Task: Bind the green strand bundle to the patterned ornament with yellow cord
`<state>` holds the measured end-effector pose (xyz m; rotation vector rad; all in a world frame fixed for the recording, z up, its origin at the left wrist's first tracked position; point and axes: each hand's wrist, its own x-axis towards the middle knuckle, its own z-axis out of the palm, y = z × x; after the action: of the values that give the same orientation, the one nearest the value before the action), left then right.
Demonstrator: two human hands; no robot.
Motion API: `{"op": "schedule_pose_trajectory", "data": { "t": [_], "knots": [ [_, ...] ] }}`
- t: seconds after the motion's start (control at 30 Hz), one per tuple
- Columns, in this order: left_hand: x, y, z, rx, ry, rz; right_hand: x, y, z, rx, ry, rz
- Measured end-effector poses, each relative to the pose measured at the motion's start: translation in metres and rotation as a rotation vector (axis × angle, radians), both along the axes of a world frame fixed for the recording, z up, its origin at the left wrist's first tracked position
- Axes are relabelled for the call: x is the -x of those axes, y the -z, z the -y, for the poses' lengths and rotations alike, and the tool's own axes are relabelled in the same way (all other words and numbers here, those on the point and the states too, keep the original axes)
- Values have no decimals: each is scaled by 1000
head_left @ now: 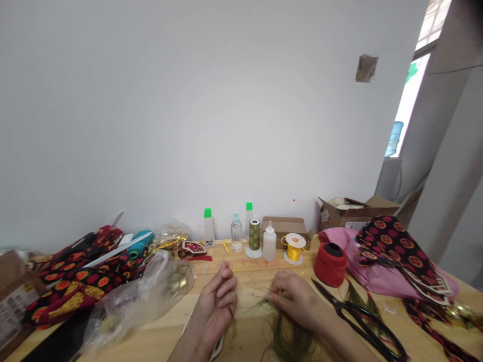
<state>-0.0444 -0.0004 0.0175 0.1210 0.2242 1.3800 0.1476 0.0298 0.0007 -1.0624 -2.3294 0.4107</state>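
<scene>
My right hand (296, 299) is closed, its fingertips pinching loose strands of green thread (289, 339). The bundle hangs in a tangle below that hand, and stray strands spread over the wood toward the left. My left hand (219, 296) is raised a little with its fingers curled in and thumb against the forefinger. A thin thing seems to stick up from its fingertips, too fine to make out. Under the left wrist, a pale-edged piece (217, 349) is partly hidden. Black-handled scissors (356, 317) lie with blades parted beside my right forearm.
Along the wall stand a green thread spool (254, 235), a squeeze bottle (269, 244), a yellow cord spool (294, 249) and capped bottles. A red thread cone (330, 265), green tassels (354, 291) and pink cloth (350, 256) are rightward. Patterned fabric (90, 276) and a plastic bag (139, 296) fill the left.
</scene>
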Motion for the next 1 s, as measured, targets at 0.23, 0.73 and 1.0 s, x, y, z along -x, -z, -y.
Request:
{"op": "schedule_pose_trajectory", "data": {
  "t": [0.23, 0.73, 1.0],
  "knots": [
    [-1, 1, -2, -2, -19, -27, 17, 11, 3, -9, 29, 11],
    [-18, 12, 8, -211, 186, -491, 4, -1, 1, -8, 29, 65],
    [-39, 17, 23, -435, 605, -866, 14, 11, 3, -19, -86, 102]
  ]
}}
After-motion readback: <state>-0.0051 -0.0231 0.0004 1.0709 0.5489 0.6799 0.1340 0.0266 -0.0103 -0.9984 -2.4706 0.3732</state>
